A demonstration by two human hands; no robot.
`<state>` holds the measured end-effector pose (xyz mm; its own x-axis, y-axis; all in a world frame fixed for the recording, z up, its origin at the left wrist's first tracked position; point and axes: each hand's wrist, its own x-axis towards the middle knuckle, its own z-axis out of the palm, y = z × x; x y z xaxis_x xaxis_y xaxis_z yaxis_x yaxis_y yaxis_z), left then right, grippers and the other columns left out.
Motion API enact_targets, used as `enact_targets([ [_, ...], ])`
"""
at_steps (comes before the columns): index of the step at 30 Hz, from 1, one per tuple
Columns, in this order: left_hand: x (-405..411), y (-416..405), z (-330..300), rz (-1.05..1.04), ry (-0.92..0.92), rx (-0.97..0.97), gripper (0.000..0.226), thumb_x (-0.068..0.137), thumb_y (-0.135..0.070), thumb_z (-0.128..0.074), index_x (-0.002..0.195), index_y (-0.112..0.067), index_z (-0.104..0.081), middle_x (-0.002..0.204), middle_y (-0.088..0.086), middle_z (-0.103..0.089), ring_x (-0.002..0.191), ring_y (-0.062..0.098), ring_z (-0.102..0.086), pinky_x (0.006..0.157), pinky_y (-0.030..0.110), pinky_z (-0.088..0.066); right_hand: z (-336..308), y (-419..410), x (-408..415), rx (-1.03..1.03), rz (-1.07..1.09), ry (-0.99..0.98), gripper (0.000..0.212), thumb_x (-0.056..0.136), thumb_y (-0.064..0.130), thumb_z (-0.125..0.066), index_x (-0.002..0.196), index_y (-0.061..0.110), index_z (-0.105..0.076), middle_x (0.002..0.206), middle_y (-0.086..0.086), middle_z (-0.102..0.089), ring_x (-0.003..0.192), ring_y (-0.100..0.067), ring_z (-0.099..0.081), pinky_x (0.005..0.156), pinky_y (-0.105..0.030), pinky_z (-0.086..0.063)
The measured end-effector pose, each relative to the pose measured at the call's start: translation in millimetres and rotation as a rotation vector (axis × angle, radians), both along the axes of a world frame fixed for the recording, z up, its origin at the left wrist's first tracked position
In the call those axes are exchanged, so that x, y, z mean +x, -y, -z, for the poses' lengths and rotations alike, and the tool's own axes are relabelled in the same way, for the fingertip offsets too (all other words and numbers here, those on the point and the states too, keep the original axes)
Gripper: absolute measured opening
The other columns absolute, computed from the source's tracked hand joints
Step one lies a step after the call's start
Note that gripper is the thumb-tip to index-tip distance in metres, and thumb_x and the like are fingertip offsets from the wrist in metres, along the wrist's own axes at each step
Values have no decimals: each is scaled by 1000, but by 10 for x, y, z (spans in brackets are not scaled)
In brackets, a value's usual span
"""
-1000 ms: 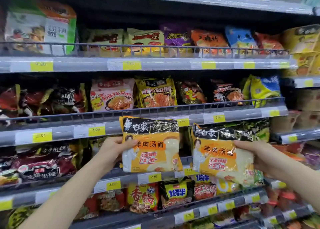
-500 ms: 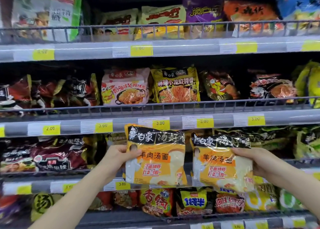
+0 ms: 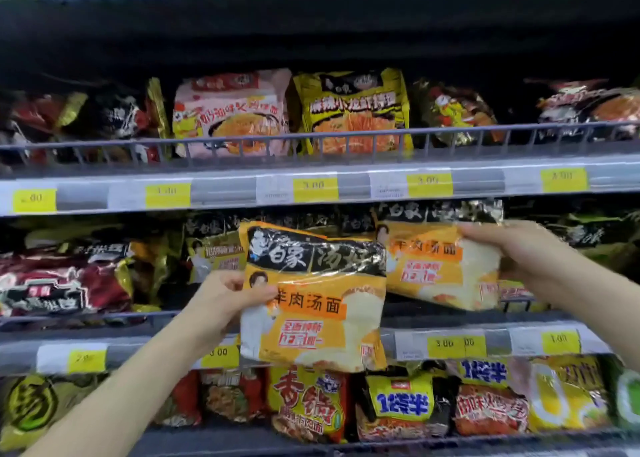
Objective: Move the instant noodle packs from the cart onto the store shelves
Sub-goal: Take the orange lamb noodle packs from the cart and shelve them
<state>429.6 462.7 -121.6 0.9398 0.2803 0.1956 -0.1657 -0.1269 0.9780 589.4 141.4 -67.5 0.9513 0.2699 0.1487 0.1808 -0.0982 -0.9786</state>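
Observation:
I hold two orange-and-black instant noodle packs in front of the store shelves. My left hand (image 3: 225,297) grips the left edge of one noodle pack (image 3: 315,304), which hangs in front of the middle shelf's rail (image 3: 450,325). My right hand (image 3: 519,256) grips the right side of the second noodle pack (image 3: 436,266), tilted and pushed partly into the middle shelf, just under the shelf above. More packs of the same kind (image 3: 214,245) stand behind them. The cart is out of view.
The shelf above (image 3: 221,193) carries pink (image 3: 232,110) and yellow noodle packs (image 3: 353,110) behind a wire rail. Dark red packs (image 3: 62,280) fill the middle shelf's left. The bottom shelf holds several colourful packs (image 3: 401,404). Yellow price tags (image 3: 315,188) line each edge.
Both hands have moved closer to the middle shelf. The right pack has gone up and in under the shelf above; the left pack now overlaps its lower left corner.

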Motion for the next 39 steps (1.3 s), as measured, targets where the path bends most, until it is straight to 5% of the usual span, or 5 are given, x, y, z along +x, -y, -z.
enact_targets([
  [14, 15, -216, 302, -96, 138, -22, 96, 26, -53, -91, 84, 16, -61, 88, 29, -64, 80, 39, -60, 80, 55, -43, 137, -677, 381, -244, 154, 215, 42, 72, 30, -81, 95, 10, -53, 88, -17, -61, 50, -19, -49, 24, -14, -30],
  [20, -1, -200, 235, -113, 159, -32, 84, 27, -53, -91, 80, 8, -68, 90, 30, -67, 78, 39, -63, 81, 58, -45, 152, -810, 365, -495, 245, 191, 74, 79, 38, -74, 135, 0, -44, 125, -20, -58, 86, -29, -60, 60, -27, -46],
  [26, 6, -144, 194, -128, 166, -35, 103, 32, -52, -91, 95, 21, -54, 99, 44, -55, 86, 44, -54, 80, 57, -40, 142, -840, 258, -870, 307, 401, 33, 89, 34, -63, 76, 6, -51, 69, -7, -50, 68, -24, -52, 58, -24, -39],
  [35, 50, -84, 50, -99, 155, -38, 69, 32, -45, -91, 78, 3, -69, 83, 23, -70, 74, 33, -65, 74, 43, -50, 382, -810, 293, -1205, 576, 1075, 45, 70, -10, -35, 105, -20, -63, 93, -35, -67, 67, -37, -69, 43, -33, -52],
  [39, 60, -40, -32, -114, 133, -70, 84, 40, -44, -90, 84, 18, -57, 89, 26, -58, 81, 38, -53, 76, 49, -38, 350, -812, 159, -1050, 457, 1123, 51, 82, -8, -31, 131, -18, -43, 124, -37, -53, 110, -43, -59, 79, -45, -56],
])
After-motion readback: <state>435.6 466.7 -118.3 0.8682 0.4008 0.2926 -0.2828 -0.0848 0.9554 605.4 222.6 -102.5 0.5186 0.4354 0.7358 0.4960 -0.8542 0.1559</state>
